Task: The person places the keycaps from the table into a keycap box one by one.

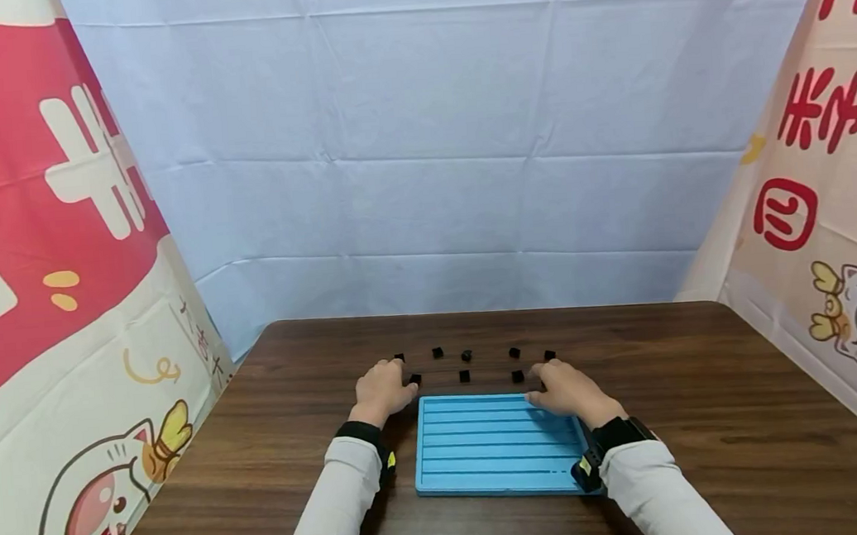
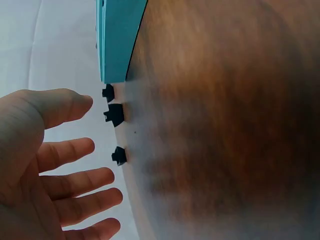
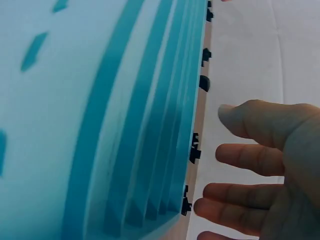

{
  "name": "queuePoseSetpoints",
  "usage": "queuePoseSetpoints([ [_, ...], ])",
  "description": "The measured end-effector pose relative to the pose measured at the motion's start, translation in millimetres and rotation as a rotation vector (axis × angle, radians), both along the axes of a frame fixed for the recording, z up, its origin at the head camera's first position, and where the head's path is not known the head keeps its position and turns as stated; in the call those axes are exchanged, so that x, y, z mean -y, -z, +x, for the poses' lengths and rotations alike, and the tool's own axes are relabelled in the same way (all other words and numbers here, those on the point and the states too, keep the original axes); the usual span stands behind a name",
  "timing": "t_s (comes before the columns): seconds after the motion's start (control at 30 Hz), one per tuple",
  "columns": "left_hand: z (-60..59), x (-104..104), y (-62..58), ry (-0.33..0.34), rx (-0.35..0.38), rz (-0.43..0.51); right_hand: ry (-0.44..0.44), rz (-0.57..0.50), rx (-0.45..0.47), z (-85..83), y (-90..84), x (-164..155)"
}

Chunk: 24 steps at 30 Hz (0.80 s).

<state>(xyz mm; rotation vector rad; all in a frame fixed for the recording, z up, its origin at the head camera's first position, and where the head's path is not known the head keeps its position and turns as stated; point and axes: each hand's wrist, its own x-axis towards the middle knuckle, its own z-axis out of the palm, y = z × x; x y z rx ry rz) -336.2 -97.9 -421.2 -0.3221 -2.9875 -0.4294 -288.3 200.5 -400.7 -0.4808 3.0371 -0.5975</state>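
- Two hands work at the blue grooved tray — the left hand hovers just off its far-left corner, fingers loosely spread and holding nothing.
- Its fingertips are nearest one small black block.
- At the tray's far-right corner the right hand is open too, fingers relaxed.
- Beyond the tray's far edge, more black blocks lie scattered on the dark wooden table.

Eight small black blocks on the wooden table; one blue grooved tray; two hands.
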Motion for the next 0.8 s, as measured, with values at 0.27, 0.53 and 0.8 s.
queuePoseSetpoints([
  [0.27, -1.7, 9.5, -1.2, -0.008, 0.022, 0.02, -0.028, -0.007, 0.029, 10.7, -5.7, -6.7],
  [0.53, -4.4, 18.1, -1.1, -0.015, 0.055, 0.056, 0.006, 0.015, 0.018, 20.2, -10.2, -13.1],
  [0.8, -3.8, 30.1, 0.6, -0.048, 0.063, 0.076, 0.036, 0.009, 0.114, 28.8, -15.2, -16.0],
])
